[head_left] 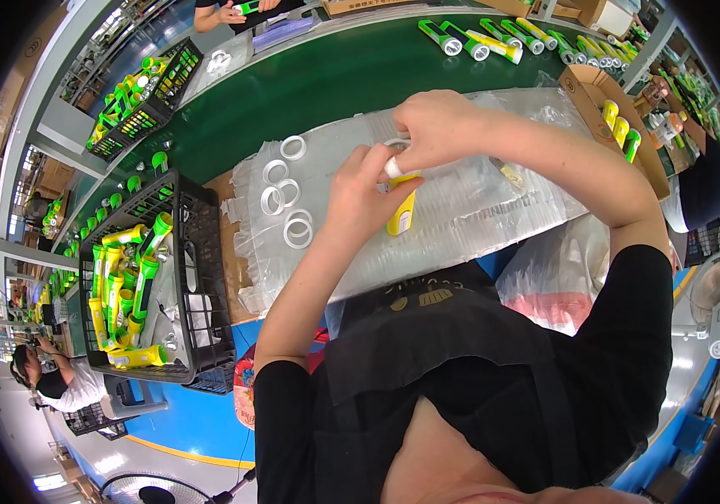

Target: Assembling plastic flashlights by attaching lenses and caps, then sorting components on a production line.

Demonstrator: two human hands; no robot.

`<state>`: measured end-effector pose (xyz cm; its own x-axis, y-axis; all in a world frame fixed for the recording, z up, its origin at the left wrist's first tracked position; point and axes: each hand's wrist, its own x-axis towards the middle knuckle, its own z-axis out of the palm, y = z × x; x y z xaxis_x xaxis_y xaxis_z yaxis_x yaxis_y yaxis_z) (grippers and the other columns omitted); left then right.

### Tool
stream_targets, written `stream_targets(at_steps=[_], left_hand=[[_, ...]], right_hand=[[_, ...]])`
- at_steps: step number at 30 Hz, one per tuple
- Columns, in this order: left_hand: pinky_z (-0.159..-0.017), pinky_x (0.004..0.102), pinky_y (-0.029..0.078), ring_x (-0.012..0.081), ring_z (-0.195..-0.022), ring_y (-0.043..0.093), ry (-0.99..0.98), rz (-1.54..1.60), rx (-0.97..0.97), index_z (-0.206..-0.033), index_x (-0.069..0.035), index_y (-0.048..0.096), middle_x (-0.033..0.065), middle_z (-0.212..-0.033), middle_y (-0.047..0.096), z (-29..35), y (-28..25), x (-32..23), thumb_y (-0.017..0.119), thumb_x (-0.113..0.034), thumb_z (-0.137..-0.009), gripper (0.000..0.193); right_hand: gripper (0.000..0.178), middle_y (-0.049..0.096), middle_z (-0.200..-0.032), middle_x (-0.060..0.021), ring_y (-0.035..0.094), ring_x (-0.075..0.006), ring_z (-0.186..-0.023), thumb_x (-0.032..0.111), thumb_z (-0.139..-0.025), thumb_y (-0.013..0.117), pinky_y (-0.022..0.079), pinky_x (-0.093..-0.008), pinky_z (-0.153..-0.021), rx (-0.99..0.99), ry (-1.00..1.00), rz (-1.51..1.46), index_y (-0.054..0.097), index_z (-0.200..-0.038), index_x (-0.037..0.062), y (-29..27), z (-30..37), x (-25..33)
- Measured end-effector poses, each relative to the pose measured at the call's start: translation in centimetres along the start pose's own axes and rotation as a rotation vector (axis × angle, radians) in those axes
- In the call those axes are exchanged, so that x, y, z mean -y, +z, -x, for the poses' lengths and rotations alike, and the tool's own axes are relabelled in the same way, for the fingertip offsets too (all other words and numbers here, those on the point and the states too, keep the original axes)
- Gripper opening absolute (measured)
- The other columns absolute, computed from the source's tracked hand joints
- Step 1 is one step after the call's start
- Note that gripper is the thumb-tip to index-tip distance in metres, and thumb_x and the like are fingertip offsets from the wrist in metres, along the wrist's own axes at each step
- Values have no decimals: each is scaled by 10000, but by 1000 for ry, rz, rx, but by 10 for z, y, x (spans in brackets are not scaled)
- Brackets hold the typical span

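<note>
My left hand (362,195) grips a yellow flashlight body (402,212), held upright over a clear plastic sheet (469,210) on the bench. My right hand (437,126) pinches a white ring at the top end of the yellow flashlight body, fingers closed around it. Several loose white rings (286,197) lie on the plastic sheet to the left of my hands. Both forearms come in from below, in black sleeves.
A black crate (200,277) of yellow and green flashlights stands at my left. A green conveyor belt (335,76) carries finished flashlights (494,40) at the far right. A cardboard box (612,118) holds more parts. Other people work at the far side and at the lower left.
</note>
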<state>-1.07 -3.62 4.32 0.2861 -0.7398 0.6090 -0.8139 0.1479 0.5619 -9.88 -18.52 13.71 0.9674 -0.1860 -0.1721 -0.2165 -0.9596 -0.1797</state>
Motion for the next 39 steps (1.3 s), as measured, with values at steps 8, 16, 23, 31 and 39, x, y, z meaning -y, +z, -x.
stream_targets(at_steps=[8, 16, 23, 31, 39], left_hand=[[-606, 285, 478, 190, -736, 620, -2, -4, -39, -960, -77, 605, 66, -887, 656, 2, -1, 7, 863, -141, -657, 402], [-636, 287, 496, 201, -768, 649, -39, 32, -4, -965, -75, 608, 58, -912, 668, 1, -2, 7, 858, -120, -660, 397], [-701, 293, 518, 182, -789, 643, -36, 112, 1, -1012, -65, 617, 74, -941, 669, 7, -6, 17, 827, -60, -671, 400], [-802, 301, 515, 199, -937, 639, -224, 723, -76, -928, -58, 483, 113, -1002, 661, 7, 10, 26, 770, -44, -767, 329], [-757, 401, 538, 300, -862, 640, 67, 1350, 236, -1020, -89, 438, 213, -960, 596, 0, -2, -30, 728, -196, -813, 372]], right_hand=[[560, 628, -725, -167, 631, -334, -706, 538, -672, 680, 488, -427, -620, 29, 91, 19, 611, -757, -11, 1, -1, 13], [692, 644, -855, -157, 641, -294, -790, 625, -654, 693, 482, -384, -643, -20, 74, 30, 614, -888, -22, 16, -7, 2], [618, 635, -990, -110, 632, -229, -891, 325, -720, 824, 498, -358, -746, -740, -221, -715, 568, -1217, 61, 104, -5, -7], [658, 675, -983, -133, 664, -291, -916, 379, -723, 792, 522, -404, -766, -610, 212, -1147, 512, -1194, 16, 203, 13, 44], [303, 595, -666, -67, 584, -153, -514, 195, -731, 747, 477, -288, -479, 268, -341, -1820, 591, -888, -12, 144, 70, 30]])
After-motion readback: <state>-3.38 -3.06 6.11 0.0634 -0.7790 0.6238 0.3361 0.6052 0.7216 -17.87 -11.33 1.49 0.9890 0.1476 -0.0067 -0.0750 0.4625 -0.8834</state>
